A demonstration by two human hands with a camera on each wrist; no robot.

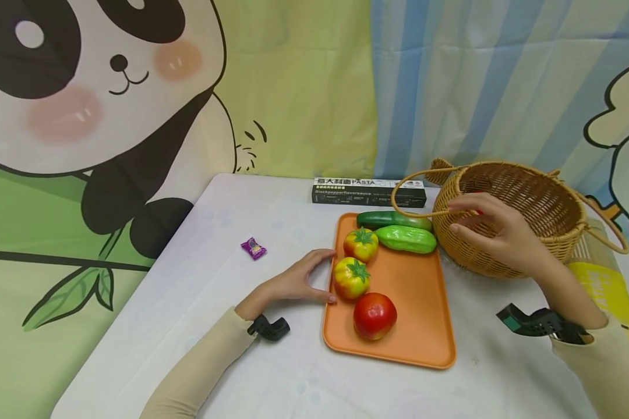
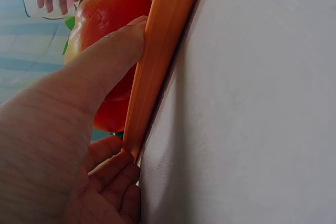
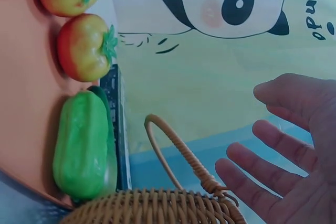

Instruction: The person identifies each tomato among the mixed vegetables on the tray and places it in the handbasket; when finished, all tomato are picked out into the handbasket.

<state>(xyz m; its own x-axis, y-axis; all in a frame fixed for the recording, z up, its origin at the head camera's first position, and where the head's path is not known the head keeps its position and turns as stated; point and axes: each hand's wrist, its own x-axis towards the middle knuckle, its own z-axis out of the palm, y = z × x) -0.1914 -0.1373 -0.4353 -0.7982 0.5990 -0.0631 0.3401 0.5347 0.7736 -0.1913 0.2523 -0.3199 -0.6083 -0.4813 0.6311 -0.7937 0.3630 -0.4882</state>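
Observation:
My left hand (image 1: 297, 279) is at the left edge of an orange tray (image 1: 414, 308), thumb and fingers spread apart along its rim. The thumb lies against the rim in the left wrist view. On the tray are a red tomato (image 1: 374, 316), two yellow-red tomatoes (image 1: 352, 278) with green leaf tops, a light green cucumber (image 1: 406, 239) and a dark green cucumber (image 1: 388, 220). Over the near left side of a wicker basket (image 1: 508, 256) hovers my right hand (image 1: 495, 230), fingers parted and holding nothing. A bit of something red (image 1: 479, 202) shows behind it, mostly hidden.
A black and white pasta box (image 1: 368, 193) lies behind the tray. To the left, a purple wrapped candy (image 1: 254, 248) is on the white table. A yellow package (image 1: 603, 285) lies partly behind the basket at right. The basket's handle (image 1: 398, 201) overhangs the tray's far corner.

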